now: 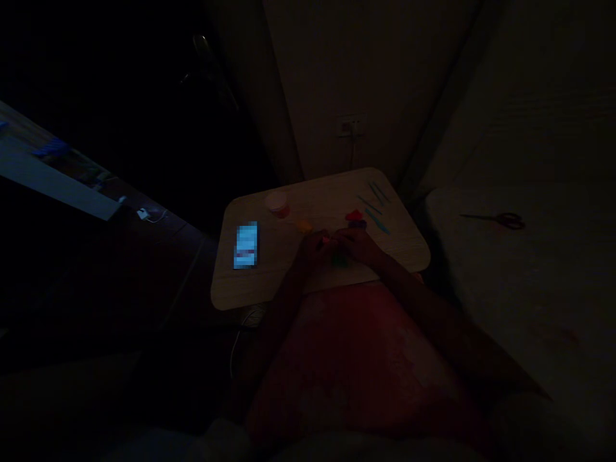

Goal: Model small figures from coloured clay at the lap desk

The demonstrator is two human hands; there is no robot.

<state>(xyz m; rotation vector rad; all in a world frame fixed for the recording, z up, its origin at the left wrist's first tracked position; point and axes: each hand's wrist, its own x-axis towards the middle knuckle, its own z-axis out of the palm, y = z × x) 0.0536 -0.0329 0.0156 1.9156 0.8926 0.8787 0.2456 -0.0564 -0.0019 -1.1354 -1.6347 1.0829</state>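
Over the wooden tabletop [269, 282], my left hand [312, 249] and right hand [360, 246] pinch in on something tiny [326, 240]; too dark to tell the grip, so go gently.

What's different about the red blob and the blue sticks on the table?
The red blob is one short, rounded lump, but the blue sticks are several long, thin strips. The red blob also sits closer to the right hand than the blue sticks do. Both lie on the pale table top.

A phone [246, 245] lies left of the hands [337, 246] on the table [269, 282].
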